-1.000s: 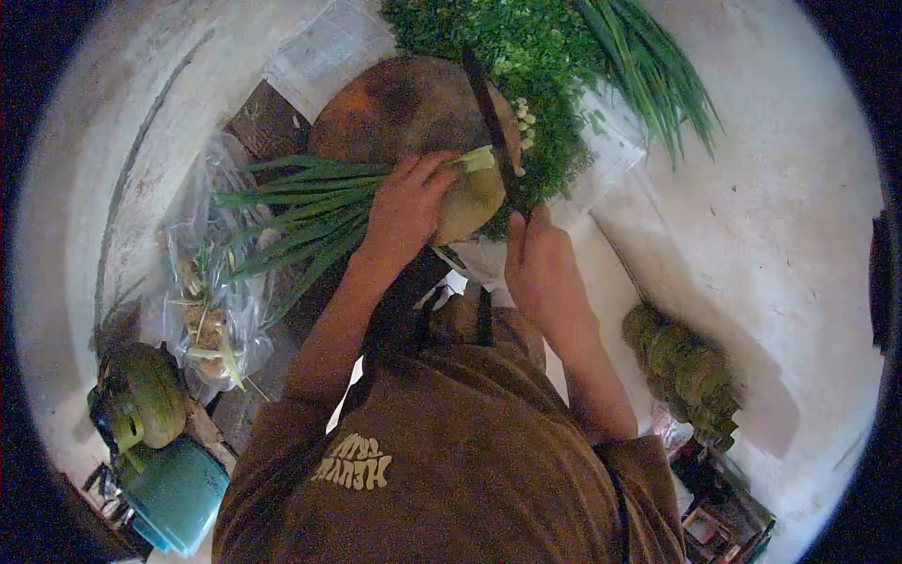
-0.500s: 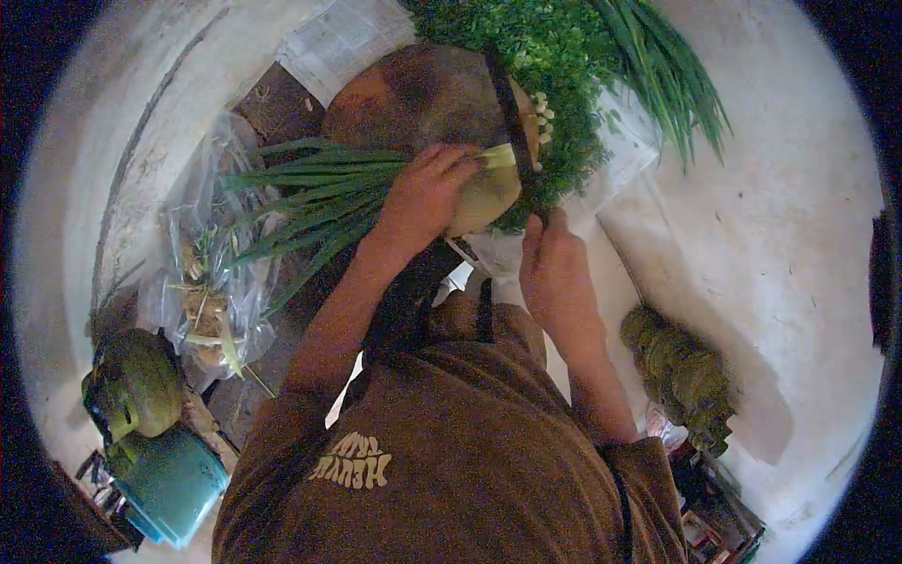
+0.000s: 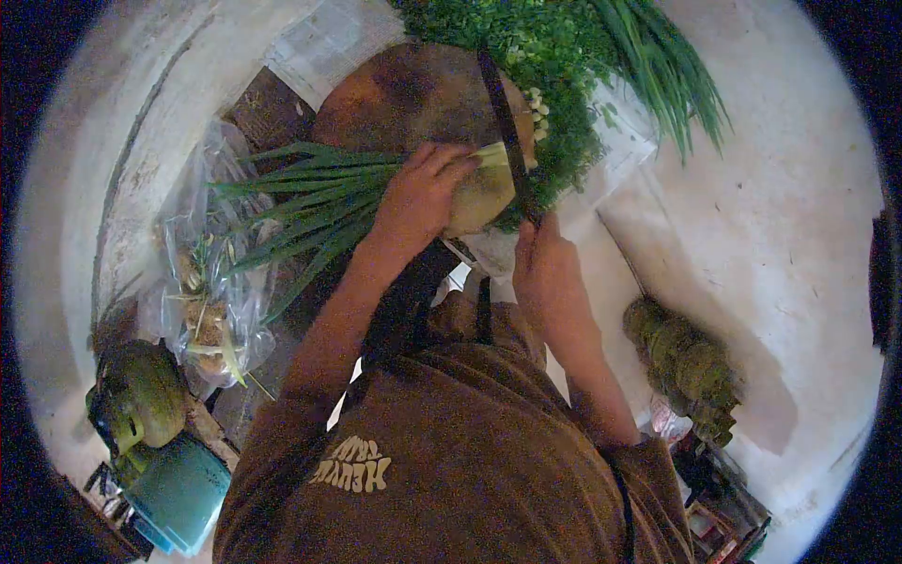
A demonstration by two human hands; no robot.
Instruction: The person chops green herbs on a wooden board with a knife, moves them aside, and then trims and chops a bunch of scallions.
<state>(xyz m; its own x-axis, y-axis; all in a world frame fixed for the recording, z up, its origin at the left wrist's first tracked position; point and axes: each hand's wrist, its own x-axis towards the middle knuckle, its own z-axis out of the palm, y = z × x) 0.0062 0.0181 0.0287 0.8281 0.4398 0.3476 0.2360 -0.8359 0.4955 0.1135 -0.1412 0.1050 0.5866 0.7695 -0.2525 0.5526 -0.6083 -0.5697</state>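
Observation:
My left hand [image 3: 423, 193] is closed round a bunch of green onions [image 3: 329, 179] lying across a round wooden chopping board [image 3: 413, 94]. Their long green leaves fan out to the left and their pale ends point right. My right hand [image 3: 552, 273] grips the handle of a long dark knife [image 3: 505, 122]. The blade stretches away from me over the right part of the board, at the pale ends. Just right of the blade lie pale cut onion pieces [image 3: 538, 113] and a heap of chopped greens [image 3: 564, 56].
More whole green onions [image 3: 658, 75] lie at the upper right. A clear plastic bag [image 3: 211, 254] with brownish scraps is left of the board. A green pumpkin-like thing [image 3: 141, 390] and teal container [image 3: 178, 493] sit lower left. A knobbly greenish-brown object [image 3: 681, 367] stands right.
The knife and my right hand have shifted slightly left, with the blade now crossing the pale onion ends. My left hand still holds the bunch, and the whole view has moved a little.

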